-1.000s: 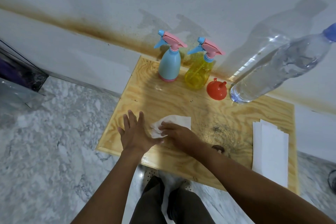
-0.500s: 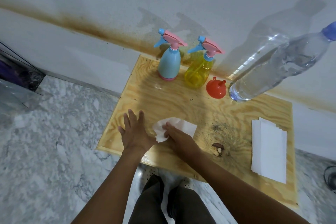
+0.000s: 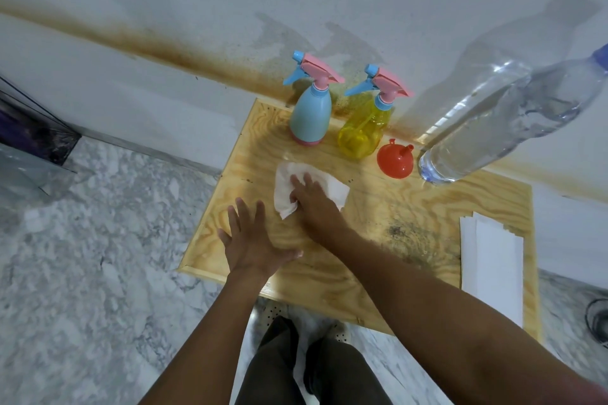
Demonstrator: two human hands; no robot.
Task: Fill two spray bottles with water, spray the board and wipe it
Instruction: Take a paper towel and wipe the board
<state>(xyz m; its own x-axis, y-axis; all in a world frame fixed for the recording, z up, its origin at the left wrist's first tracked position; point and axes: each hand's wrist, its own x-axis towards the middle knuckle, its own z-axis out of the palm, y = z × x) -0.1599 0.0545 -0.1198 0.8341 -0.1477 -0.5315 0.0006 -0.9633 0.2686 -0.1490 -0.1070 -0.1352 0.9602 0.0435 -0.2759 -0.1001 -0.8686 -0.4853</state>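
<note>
A light plywood board [image 3: 368, 240] lies against the wall. My right hand [image 3: 314, 202] presses a crumpled white tissue [image 3: 337, 189] onto the board's middle left, fingers laid flat over it. My left hand [image 3: 251, 238] rests flat on the board near its front left edge, fingers spread. At the back stand a blue spray bottle [image 3: 311, 112] and a yellow spray bottle [image 3: 365, 128], both with pink triggers. An orange funnel [image 3: 394, 159] lies beside them, and a large clear water bottle [image 3: 503, 122] stands at the back right.
A stack of white tissues [image 3: 492, 260] lies on the board's right side. A dark smudge [image 3: 404, 233] marks the wood right of my right arm. Marble floor [image 3: 98, 256] surrounds the board; my legs show below its front edge.
My right hand has pushed the tissue away from me, from the front of the board toward the spray bottles. My left hand has stayed in place on the board.
</note>
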